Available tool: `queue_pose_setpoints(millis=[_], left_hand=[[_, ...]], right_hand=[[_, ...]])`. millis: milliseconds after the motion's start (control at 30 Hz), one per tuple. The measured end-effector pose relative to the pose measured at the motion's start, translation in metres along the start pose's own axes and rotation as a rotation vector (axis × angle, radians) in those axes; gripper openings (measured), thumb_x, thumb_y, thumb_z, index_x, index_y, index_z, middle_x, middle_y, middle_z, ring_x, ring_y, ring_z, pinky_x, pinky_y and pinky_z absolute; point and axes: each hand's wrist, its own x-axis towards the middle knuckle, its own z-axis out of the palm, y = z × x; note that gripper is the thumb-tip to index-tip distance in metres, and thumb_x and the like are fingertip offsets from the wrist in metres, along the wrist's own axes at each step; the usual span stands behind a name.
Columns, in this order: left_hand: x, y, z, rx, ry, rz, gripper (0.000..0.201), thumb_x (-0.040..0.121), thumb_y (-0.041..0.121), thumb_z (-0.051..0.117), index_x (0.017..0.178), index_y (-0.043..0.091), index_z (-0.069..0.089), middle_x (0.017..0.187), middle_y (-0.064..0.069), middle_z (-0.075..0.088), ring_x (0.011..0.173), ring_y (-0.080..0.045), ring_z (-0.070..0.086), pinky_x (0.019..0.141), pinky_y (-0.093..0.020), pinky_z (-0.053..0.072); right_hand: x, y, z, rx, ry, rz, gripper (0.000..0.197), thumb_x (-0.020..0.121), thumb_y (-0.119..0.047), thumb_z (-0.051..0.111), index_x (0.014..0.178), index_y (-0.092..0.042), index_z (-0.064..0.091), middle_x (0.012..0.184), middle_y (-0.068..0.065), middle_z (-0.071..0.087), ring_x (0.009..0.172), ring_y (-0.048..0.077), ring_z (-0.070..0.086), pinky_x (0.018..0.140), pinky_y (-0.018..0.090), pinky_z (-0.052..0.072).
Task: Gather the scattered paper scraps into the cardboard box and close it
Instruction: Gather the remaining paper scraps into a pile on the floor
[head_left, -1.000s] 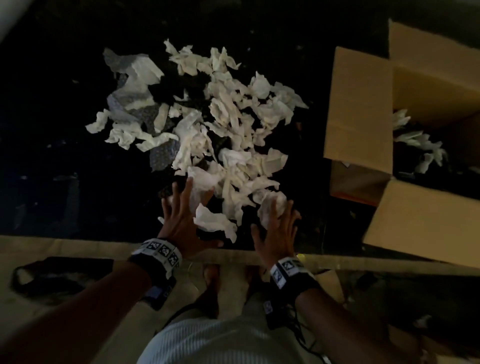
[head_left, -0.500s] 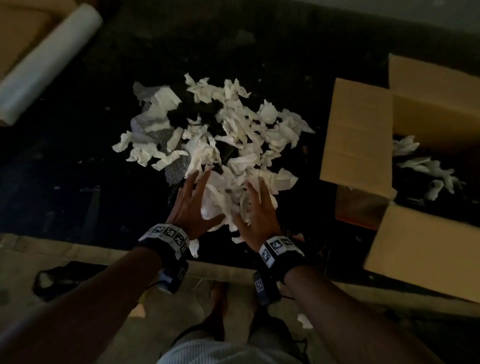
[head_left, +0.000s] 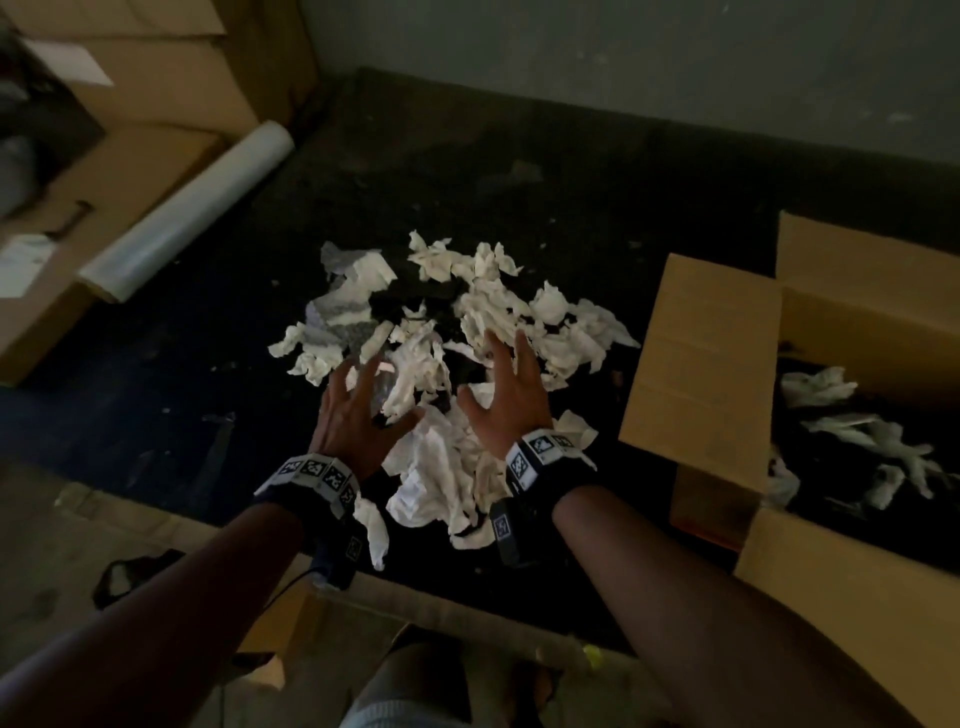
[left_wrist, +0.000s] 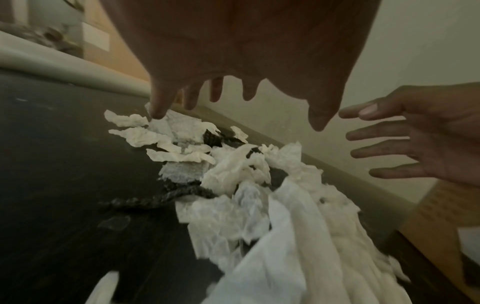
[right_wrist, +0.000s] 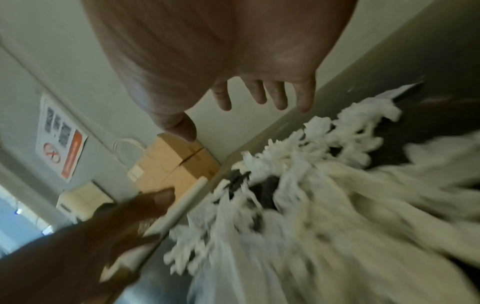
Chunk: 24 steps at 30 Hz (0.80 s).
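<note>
Dark floor (head_left: 156, 395) along a pale wall carries the heap of white paper scraps (head_left: 447, 332), with the cardboard box (head_left: 852, 415) just right of it, flaps spread so scraps drop in; a few already lie inside. Both hands hover over the near part of the heap, left hand (head_left: 358, 415) and right hand (head_left: 511, 400), fingers spread and gripping nothing. They seem set either side to scoop an armful toward the box.

Head view: high, angled forward and down over paper scraps (head_left: 447, 332), cardboard box (head_left: 701, 358) right of them. Wrist views: close, low along each palm toward scraps (left_wrist: 233, 174) (right_wrist: 298, 195). Shared by all three: scrap heap, hands.
</note>
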Motion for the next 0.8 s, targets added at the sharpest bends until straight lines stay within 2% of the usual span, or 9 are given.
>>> queue_pose_setpoints(millis=[167,300,433,500,600,700,800], left_hand=[[0.051,-0.004,-0.014,-0.016,0.008,-0.145,0.093,0.079,0.075,0.061,0.155,0.043,0.018,0.166,-0.005,0.003,0.152,-0.039,0.010,0.118,-0.060,0.025],[0.094,-0.017,-0.023,0.023,0.018,-0.286,0.103,0.071,0.089,0.052,0.155,0.048,0.010,0.167,0.001,-0.010,0.153,-0.038,-0.006,0.115,-0.071,0.018],[0.137,-0.032,-0.028,-0.016,-0.032,-0.431,0.112,0.062,0.096,0.052,0.154,0.054,0.004,0.166,-0.004,-0.015,0.149,-0.050,-0.011,0.117,-0.070,0.011],[0.152,-0.033,-0.029,0.015,-0.046,-0.483,0.109,0.067,0.091,0.055,0.155,0.052,0.003,0.167,-0.010,-0.013,0.149,-0.051,-0.007,0.118,-0.068,0.009],[0.173,-0.036,-0.023,0.018,-0.039,-0.486,0.105,0.070,0.086,0.058,0.155,0.054,0.006,0.167,-0.012,-0.012,0.149,-0.050,-0.007,0.119,-0.067,0.006],[0.197,-0.045,-0.014,0.022,-0.090,-0.470,0.103,0.065,0.092,0.055,0.149,0.063,0.001,0.166,-0.007,-0.019,0.148,-0.053,-0.013,0.116,-0.072,0.008],[0.217,-0.045,-0.003,0.027,-0.116,-0.456,0.099,0.070,0.090,0.053,0.149,0.062,0.001,0.166,-0.001,-0.020,0.149,-0.047,-0.015,0.113,-0.075,0.011]], right_hand=[[0.061,-0.010,-0.014,-0.039,0.008,0.143,0.083,0.089,-0.055,0.059,0.156,-0.038,0.014,0.166,0.005,-0.005,0.152,0.033,0.005,0.115,0.056,0.029],[0.102,0.005,-0.020,-0.108,-0.005,0.348,0.085,0.087,-0.063,0.057,0.155,-0.041,0.012,0.166,0.007,-0.005,0.152,0.033,0.001,0.115,0.058,0.027],[0.135,0.030,-0.029,-0.112,0.015,0.550,0.085,0.084,-0.065,0.059,0.154,-0.044,0.014,0.166,0.007,-0.005,0.150,0.037,0.002,0.115,0.062,0.021],[0.146,0.040,-0.027,-0.125,0.015,0.597,0.088,0.084,-0.066,0.059,0.154,-0.042,0.013,0.166,0.008,-0.007,0.150,0.039,0.002,0.116,0.062,0.019],[0.160,0.051,-0.019,-0.161,0.005,0.646,0.092,0.083,-0.069,0.058,0.155,-0.043,0.009,0.166,0.008,-0.012,0.150,0.041,-0.001,0.115,0.065,0.018],[0.173,0.065,-0.014,-0.218,-0.001,0.697,0.098,0.078,-0.077,0.057,0.155,-0.046,0.005,0.165,0.007,-0.017,0.149,0.043,-0.009,0.114,0.068,0.014],[0.186,0.080,-0.015,-0.240,0.001,0.764,0.100,0.077,-0.080,0.055,0.155,-0.046,0.001,0.164,0.007,-0.020,0.149,0.043,-0.013,0.113,0.068,0.013]])
